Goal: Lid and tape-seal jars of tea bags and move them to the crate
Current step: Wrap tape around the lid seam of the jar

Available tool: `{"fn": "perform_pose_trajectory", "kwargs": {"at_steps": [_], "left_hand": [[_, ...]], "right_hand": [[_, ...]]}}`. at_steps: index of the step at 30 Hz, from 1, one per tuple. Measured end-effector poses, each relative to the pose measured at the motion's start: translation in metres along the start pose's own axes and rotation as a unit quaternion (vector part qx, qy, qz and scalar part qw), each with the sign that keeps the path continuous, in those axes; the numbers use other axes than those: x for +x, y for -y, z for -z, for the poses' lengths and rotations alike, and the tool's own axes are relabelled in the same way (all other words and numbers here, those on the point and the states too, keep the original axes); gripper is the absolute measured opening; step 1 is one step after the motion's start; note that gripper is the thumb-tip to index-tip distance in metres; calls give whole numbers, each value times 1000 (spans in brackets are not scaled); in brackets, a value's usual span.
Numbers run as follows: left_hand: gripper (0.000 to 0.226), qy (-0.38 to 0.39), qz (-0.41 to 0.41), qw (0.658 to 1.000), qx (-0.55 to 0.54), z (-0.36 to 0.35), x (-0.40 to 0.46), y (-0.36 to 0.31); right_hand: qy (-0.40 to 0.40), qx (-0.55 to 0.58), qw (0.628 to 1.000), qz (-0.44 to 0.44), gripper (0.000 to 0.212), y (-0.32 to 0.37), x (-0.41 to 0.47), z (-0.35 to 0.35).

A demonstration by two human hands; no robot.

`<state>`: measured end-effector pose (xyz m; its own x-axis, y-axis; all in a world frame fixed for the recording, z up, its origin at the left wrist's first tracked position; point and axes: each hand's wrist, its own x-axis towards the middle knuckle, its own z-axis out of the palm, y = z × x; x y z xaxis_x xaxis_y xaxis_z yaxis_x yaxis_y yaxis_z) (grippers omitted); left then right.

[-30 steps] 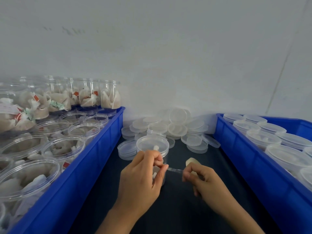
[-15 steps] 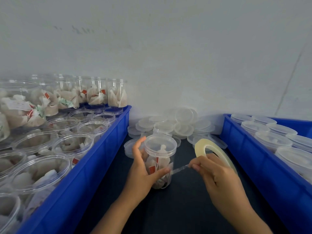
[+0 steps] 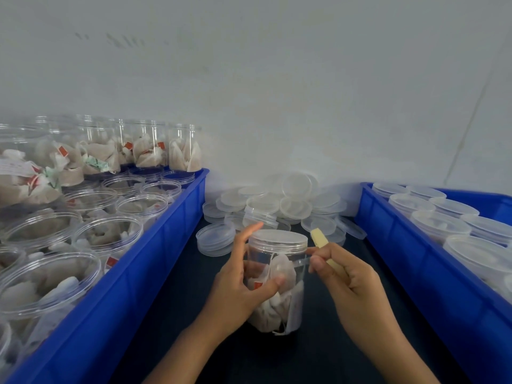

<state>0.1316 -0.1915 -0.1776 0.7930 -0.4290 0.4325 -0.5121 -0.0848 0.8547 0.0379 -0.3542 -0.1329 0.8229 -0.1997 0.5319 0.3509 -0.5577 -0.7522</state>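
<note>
The left hand (image 3: 243,289) grips the lidded jar (image 3: 277,278) mid-counter, while the right hand (image 3: 346,275), pinching the tape roll (image 3: 321,239), has closed in, apparently pressing tape under the lid.

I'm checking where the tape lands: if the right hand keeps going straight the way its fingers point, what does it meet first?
Probably the jar wall just under its lid; the right hand pinches tape leading there.
</note>
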Motion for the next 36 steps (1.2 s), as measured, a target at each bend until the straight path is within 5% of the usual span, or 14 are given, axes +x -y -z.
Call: {"fn": "perform_pose_trajectory", "kwargs": {"at_steps": [10, 19, 36], "left_hand": [[72, 17, -22, 997, -66, -7, -4, -14], [16, -6, -30, 990, -136, -15, -7, -26], [30, -77, -68, 992, -73, -18, -6, -36]], "right_hand": [[-32, 23, 999, -26, 29, 4, -1, -4], [-40, 8, 999, -30, 28, 10, -3, -6], [-52, 10, 998, -41, 26, 12, -2, -5]]}}
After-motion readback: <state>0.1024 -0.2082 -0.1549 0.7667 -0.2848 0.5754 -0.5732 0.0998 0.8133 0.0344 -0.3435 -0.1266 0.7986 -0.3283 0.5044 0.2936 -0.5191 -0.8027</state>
